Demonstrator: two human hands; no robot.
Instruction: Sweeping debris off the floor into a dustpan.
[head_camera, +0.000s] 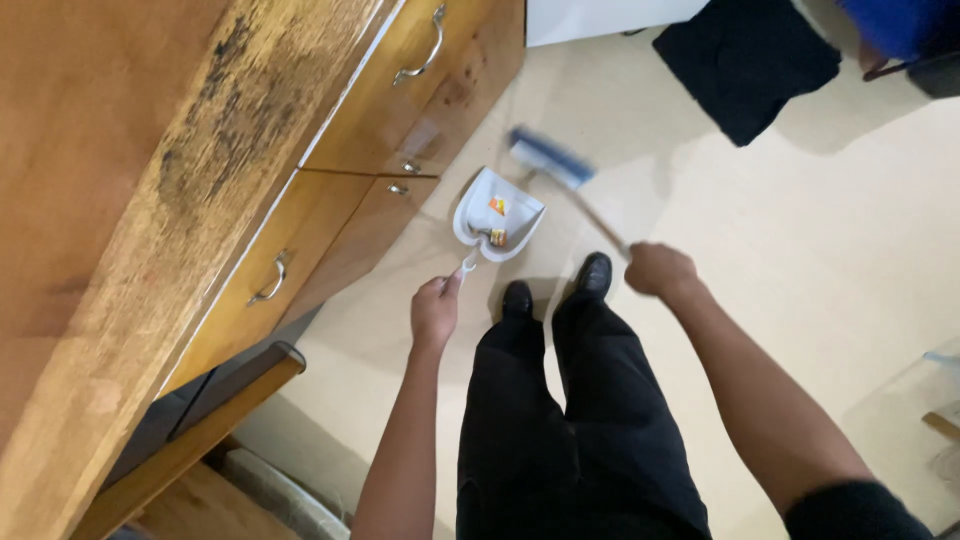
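Observation:
My left hand (434, 310) grips the handle of a white dustpan (497, 216) resting on the cream floor just ahead of my black shoes. Small orange and yellow scraps (496, 221) lie inside the pan. My right hand (657, 269) is closed around the thin handle of a broom, whose blue and white bristle head (548, 158) is blurred on the floor just beyond the dustpan's mouth.
A worn wooden cabinet (180, 190) with metal-handled drawers and doors fills the left side, close to the dustpan. A dark mat (748, 60) lies on the floor at the top right. My legs in black trousers (570, 420) occupy the lower middle.

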